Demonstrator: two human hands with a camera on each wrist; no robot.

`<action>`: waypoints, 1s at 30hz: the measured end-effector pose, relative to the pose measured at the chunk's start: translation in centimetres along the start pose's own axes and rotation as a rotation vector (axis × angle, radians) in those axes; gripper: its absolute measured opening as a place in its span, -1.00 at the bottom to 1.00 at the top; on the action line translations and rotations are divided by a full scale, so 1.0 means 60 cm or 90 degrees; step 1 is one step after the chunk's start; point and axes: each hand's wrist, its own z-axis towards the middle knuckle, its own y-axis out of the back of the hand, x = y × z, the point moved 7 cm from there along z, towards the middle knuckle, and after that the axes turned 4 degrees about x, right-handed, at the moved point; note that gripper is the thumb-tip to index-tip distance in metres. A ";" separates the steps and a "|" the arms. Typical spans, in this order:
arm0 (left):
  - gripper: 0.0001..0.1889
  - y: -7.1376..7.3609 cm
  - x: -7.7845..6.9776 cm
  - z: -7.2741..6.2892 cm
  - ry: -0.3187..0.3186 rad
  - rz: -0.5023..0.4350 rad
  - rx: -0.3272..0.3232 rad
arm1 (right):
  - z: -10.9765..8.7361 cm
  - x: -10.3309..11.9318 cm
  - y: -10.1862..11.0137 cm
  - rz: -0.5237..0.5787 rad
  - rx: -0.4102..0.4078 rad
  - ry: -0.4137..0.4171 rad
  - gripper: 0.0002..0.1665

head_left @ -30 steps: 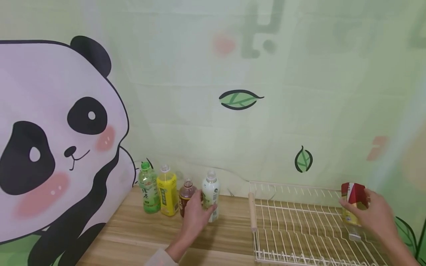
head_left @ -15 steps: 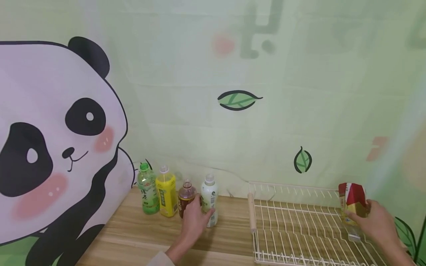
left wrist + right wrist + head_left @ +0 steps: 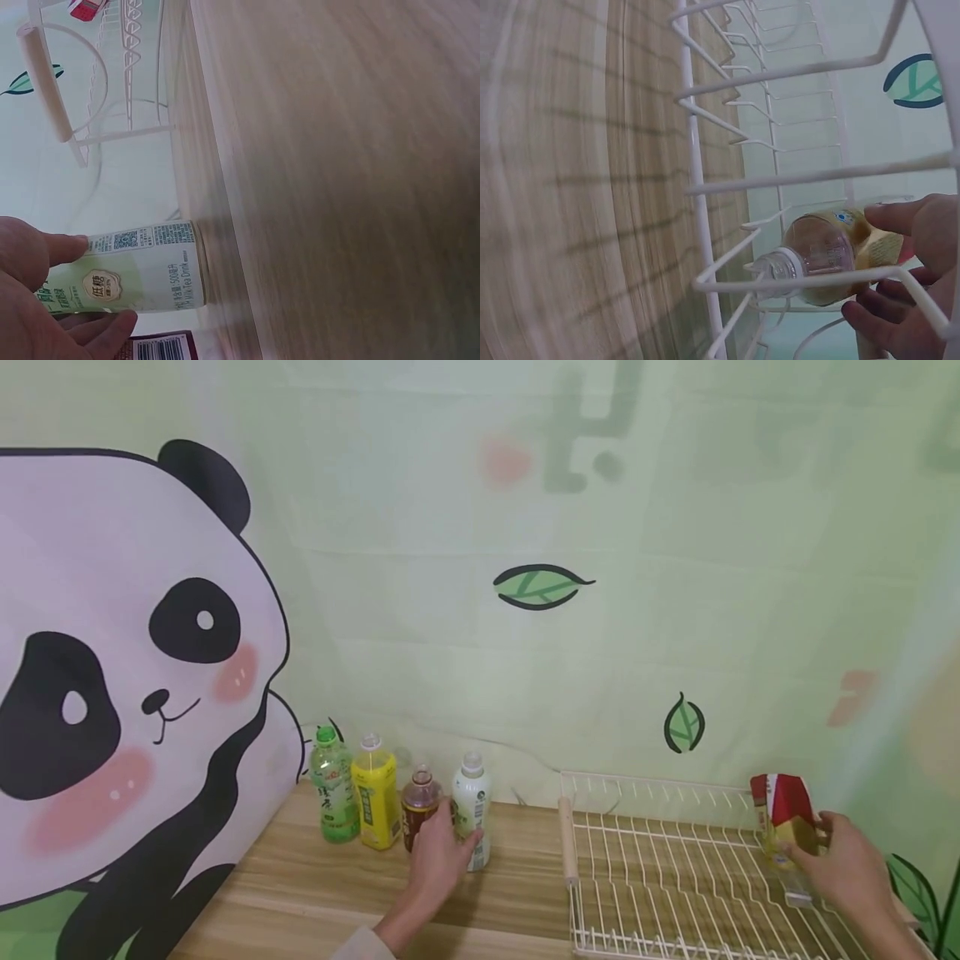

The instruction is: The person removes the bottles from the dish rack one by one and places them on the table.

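My left hand (image 3: 438,856) grips a pale green and white milk tea bottle (image 3: 472,789), which stands upright on the wooden table; in the left wrist view, thumb and fingers lie on either side of its label (image 3: 135,270). At the right, my right hand (image 3: 847,864) holds an upside-down plastic bottle (image 3: 791,797) with a red and yellow wrapper. Its clear neck (image 3: 776,274) points down among the wires of a white wire rack (image 3: 667,835). Whether the neck rests on the wires, I cannot tell.
Left of the milk tea bottle stand a dark red-brown bottle (image 3: 422,797), a yellow bottle (image 3: 375,793) and a green bottle (image 3: 335,793) in a row. The rack has a wooden handle (image 3: 567,842). A panda-print cloth (image 3: 420,635) hangs behind.
The upside-down bottle's red end has shifted left, with my right hand following slightly. The milk tea bottle has come down and a little nearer, then stayed still in my left hand.
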 end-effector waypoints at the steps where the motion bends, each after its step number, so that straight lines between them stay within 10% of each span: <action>1: -0.30 -0.001 0.001 0.001 0.005 0.001 0.001 | 0.002 -0.001 -0.003 0.006 0.006 -0.001 0.13; 10: -0.31 -0.005 0.005 -0.002 0.014 0.004 0.006 | 0.007 -0.015 -0.037 0.016 0.101 -0.015 0.34; 30: -0.29 -0.009 -0.002 -0.004 -0.004 -0.027 0.012 | 0.012 -0.023 -0.057 -0.010 0.124 -0.052 0.47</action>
